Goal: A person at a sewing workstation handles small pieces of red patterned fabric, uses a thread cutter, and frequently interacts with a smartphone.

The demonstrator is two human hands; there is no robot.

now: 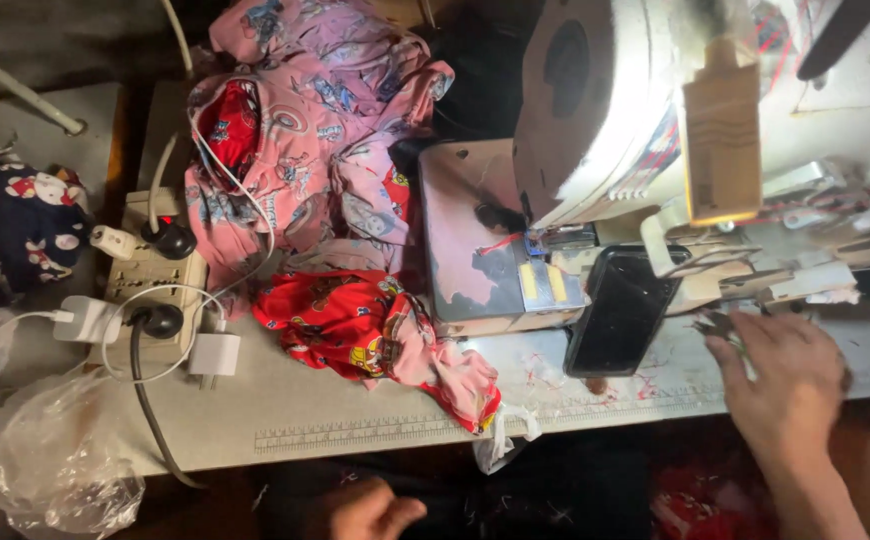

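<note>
Our right hand (790, 385) reaches onto the sewing table (355, 415), fingers spread over a small metal tool (720, 325), perhaps thread snips, just right of a dark phone (620, 310); whether they grip it we cannot tell. Judged light, stiff and pointed, it is best taken by its handle end. Our left hand (370, 510) rests low, loosely curled, apparently empty. We count one sewing machine (605, 110), one power strip (155, 275), two garment heaps: pink (325, 140), red (355, 320).

Both the right hand (790, 385) and the left hand (375, 510) are bare, with no sleeves, rings or gloves showing.
</note>
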